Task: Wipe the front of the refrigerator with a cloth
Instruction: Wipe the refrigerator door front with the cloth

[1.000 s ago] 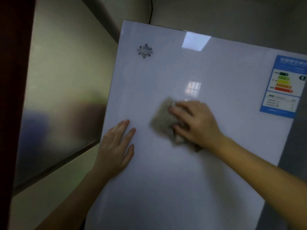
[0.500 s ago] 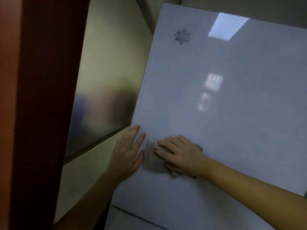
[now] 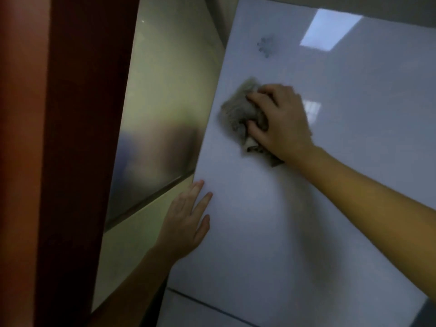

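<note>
1. Presently, we are wiping the refrigerator front, the glossy white door filling the centre and right of the frame.
2. We are resting the left hand flat on the door's left edge at lower centre, fingers straight and holding nothing.
3. We are gripping the grey cloth with the right hand, fingers curled over it, at upper centre.
4. The cloth is pressing against the door just below the logo. Next, we judge, an evenly pressed stroke across the remaining door is needed.
</note>
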